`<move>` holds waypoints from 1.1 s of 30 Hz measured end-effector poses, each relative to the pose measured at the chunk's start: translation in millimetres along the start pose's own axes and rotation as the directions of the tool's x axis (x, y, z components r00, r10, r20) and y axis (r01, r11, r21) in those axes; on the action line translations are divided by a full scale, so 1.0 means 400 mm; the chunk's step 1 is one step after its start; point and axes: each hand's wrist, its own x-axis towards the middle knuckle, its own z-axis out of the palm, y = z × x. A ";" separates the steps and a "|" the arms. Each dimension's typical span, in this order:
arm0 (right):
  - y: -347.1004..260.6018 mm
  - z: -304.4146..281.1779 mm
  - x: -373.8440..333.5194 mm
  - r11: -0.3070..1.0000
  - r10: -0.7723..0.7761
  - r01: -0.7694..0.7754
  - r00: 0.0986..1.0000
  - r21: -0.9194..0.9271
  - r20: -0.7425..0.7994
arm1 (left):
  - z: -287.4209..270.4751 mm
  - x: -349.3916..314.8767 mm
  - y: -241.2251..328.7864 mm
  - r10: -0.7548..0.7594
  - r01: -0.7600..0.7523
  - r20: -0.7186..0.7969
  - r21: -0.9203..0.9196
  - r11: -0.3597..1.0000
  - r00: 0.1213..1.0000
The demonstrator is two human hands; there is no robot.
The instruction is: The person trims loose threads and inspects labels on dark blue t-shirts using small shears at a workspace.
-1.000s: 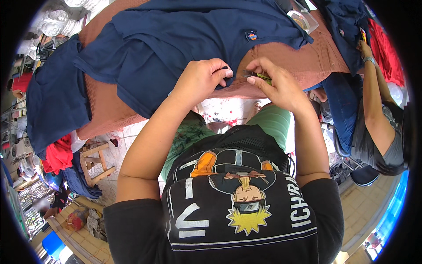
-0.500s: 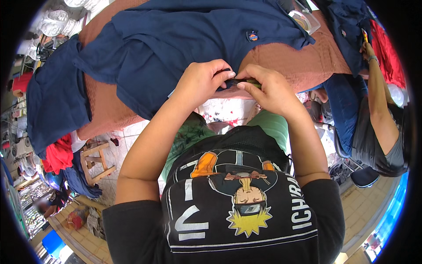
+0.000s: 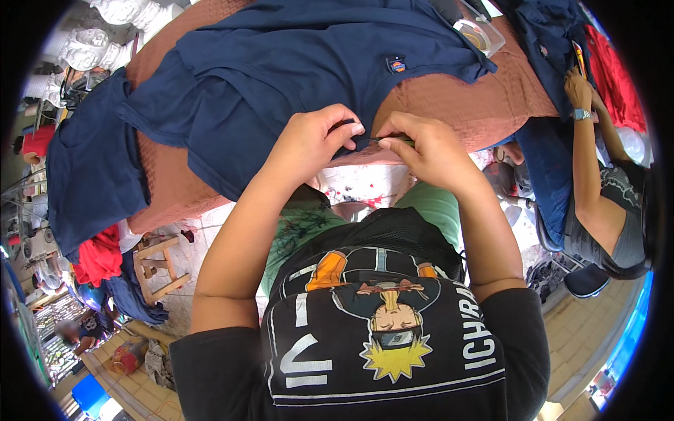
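Note:
A navy blue garment [image 3: 260,77] with a small sewn label [image 3: 397,64] lies spread over the table. My left hand [image 3: 316,140] pinches its near edge between thumb and fingers. Just to the right, my right hand [image 3: 425,144] is closed on a slim pointed tool with a greenish handle, mostly hidden in the fingers. The tool's thin tip points left toward the pinched cloth. Whether the tip touches the fabric I cannot tell.
A brown quilted cover [image 3: 456,105] drapes the table. At its far right stands a clear plastic box [image 3: 484,35]. More navy cloth [image 3: 91,161] hangs at the left, above a wooden stool [image 3: 161,270]. On the right sits another person [image 3: 597,189], handling dark cloth.
My hands have drawn slightly apart, and the tool's tip has pulled back from my left fingers. The person at the right has shifted their hands.

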 end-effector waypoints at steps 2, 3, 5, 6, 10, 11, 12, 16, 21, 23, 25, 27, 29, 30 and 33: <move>0.001 -0.008 -0.003 1.000 -0.005 0.005 1.000 0.018 -0.019 | -0.007 0.000 -0.010 -0.020 0.020 -0.010 -0.019 1.000 1.000; 0.006 -0.006 -0.004 0.999 -0.038 0.040 0.998 0.020 -0.058 | -0.008 -0.001 -0.008 -0.028 0.028 -0.008 -0.021 0.999 1.000; 0.013 0.001 -0.005 0.997 -0.081 0.082 0.991 0.008 -0.108 | -0.007 -0.002 -0.001 -0.040 0.040 0.001 -0.026 0.999 0.999; 0.015 0.011 0.000 0.996 -0.093 0.093 0.989 -0.004 -0.117 | -0.004 -0.004 0.003 -0.037 0.037 -0.002 -0.033 0.999 0.999; 0.002 0.019 0.016 0.997 -0.072 0.072 0.997 -0.012 -0.018 | -0.005 -0.007 0.000 -0.011 0.011 0.005 -0.082 0.997 1.000; 0.001 0.017 0.016 0.997 -0.071 0.070 0.997 -0.017 -0.026 | -0.011 -0.010 -0.003 -0.002 0.003 0.010 -0.099 0.995 1.000; 0.000 0.014 0.014 0.997 -0.070 0.069 0.997 -0.022 -0.033 | -0.027 -0.024 -0.005 0.091 -0.090 -0.011 0.081 0.993 0.996; 0.029 -0.014 -0.010 0.998 -0.038 0.046 0.984 0.038 -0.174 | -0.110 -0.106 0.053 0.218 -0.223 0.071 0.512 0.830 0.973; 0.024 -0.016 -0.005 0.956 0.053 -0.007 0.987 0.294 -0.151 | -0.065 -0.097 0.082 0.297 -0.281 0.007 0.348 0.894 0.955; 0.019 0.011 0.000 0.953 0.018 0.028 0.988 0.302 -0.151 | -0.028 -0.070 0.049 0.280 -0.263 0.015 0.392 0.882 0.960; 0.021 0.037 0.002 0.950 0.045 -0.002 0.990 0.313 -0.131 | -0.006 -0.049 0.024 0.280 -0.248 0.011 0.498 0.831 0.960; 0.033 0.066 0.007 0.943 0.056 -0.007 0.989 0.333 -0.139 | 0.004 -0.038 0.017 0.238 -0.211 0.009 0.498 0.841 0.971; 0.012 0.063 0.012 0.940 0.190 -0.173 0.981 0.295 -0.030 | 0.005 -0.030 0.010 0.226 -0.208 0.021 0.479 0.853 0.974; 0.013 0.069 0.014 0.953 0.186 -0.169 0.982 0.251 -0.043 | 0.007 -0.027 0.003 0.278 -0.249 0.008 0.465 0.849 0.961; 0.019 0.076 0.018 0.965 0.143 -0.114 0.984 0.237 -0.106 | 0.013 -0.020 -0.011 0.370 -0.327 -0.019 0.426 0.843 0.929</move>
